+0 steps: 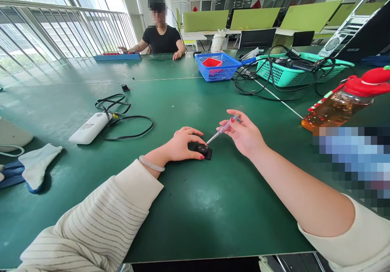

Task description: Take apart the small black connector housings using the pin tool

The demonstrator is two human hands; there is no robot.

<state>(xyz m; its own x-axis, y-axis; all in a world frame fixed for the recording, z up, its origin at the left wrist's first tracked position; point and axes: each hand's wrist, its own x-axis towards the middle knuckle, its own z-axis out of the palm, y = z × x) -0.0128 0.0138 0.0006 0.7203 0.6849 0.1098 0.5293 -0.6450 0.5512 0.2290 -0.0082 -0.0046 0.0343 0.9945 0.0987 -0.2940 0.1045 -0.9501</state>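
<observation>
A: In the head view, what does the left hand (186, 143) have?
B: Its thumb and fingers are clamped on a small black piece (208, 153), lying on the green bench (170, 219) in front of the wearer.
A: And the right hand (246, 134)?
B: Fingers pinched round a clear-handled screwdriver (224, 127), slanting down leftward, tip at the piece's top. Whether it sits in a screw is too small to tell.
A: So the hands are apart?
B: Yes, with the screwdriver's shaft bridging the gap.
A: What lies around them?
B: On the left, a white box (88, 130) with a black cable (135, 135); farther back, a blue basket (217, 76) holding a red tray (212, 62); on the right, a red-lidded bottle (338, 109).
A: Anyone else?
B: A person (161, 40) in a black T-shirt sits across the bench.
</observation>
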